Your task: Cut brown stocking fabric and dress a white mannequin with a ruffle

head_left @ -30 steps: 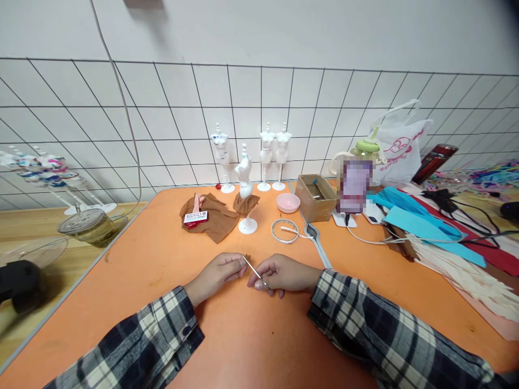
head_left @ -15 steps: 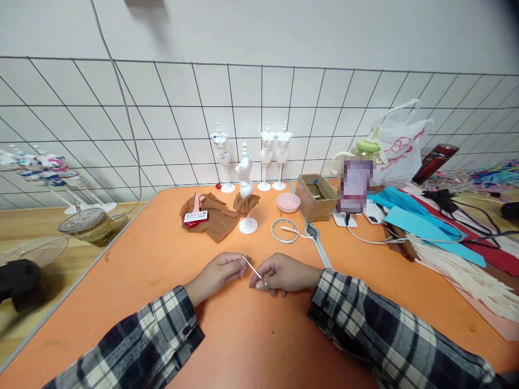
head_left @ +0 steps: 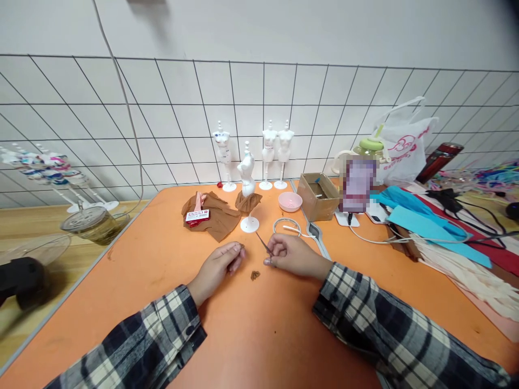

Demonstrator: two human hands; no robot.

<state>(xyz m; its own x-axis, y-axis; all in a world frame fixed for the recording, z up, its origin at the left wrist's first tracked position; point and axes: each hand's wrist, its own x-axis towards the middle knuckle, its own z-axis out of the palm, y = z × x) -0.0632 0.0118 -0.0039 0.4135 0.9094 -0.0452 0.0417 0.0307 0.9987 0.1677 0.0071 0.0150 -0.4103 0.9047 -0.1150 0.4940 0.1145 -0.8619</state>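
My right hand [head_left: 287,256] is closed around small scissors [head_left: 264,243], whose thin blades point up and to the left. My fingers hide most of the handles. My left hand [head_left: 221,265] pinches a tiny piece of brown fabric [head_left: 242,247] that barely shows at the fingertips. Between the hands, a small gathered brown scrap [head_left: 254,275] lies on the orange table mat [head_left: 211,335]. Beyond them stands a white mini dress form [head_left: 246,170] with brown fabric [head_left: 248,202] draped round its lower part.
Brown cloth [head_left: 221,216] with a red-and-white box [head_left: 197,217] on it lies at the left. A pink bowl [head_left: 290,202], a hoop [head_left: 279,222] and a cardboard box [head_left: 318,200] sit right of the dress form. Fabric strips [head_left: 441,221] and cables cover the right side.
The scissors have moved up and right, away from my left hand. The gathered brown scrap now lies on the mat between my hands. My left hand has shifted slightly left and up.
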